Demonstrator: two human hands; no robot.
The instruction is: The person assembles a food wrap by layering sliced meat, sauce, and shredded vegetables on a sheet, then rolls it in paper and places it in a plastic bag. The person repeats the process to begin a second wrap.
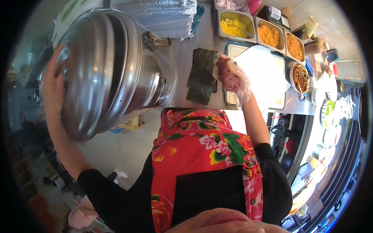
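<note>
At the left, my left hand (53, 79) is closed round the knob of a large round steel lid (87, 73). The lid sits at the mouth of a big steel pot (147, 87), with a dark gap showing between lid and rim. In a clear plastic glove, my right hand (241, 79) grips a clump of purple rice (228, 74) with some pale grains. It hangs over the counter, beside a few dark seaweed sheets (201, 75) that overlap one another. Right of it lies a white board in a pale-rimmed tray (278, 101), washed out by bright light.
Steel pans at the back right hold yellow shreds (233, 28), orange shreds (269, 37) and brown-orange floss (294, 47). A bowl of brown sauce (300, 77) stands near the right end. Foil packs (157, 17) are stacked at the back. The steel counter's front edge (186, 107) is close to my apron.
</note>
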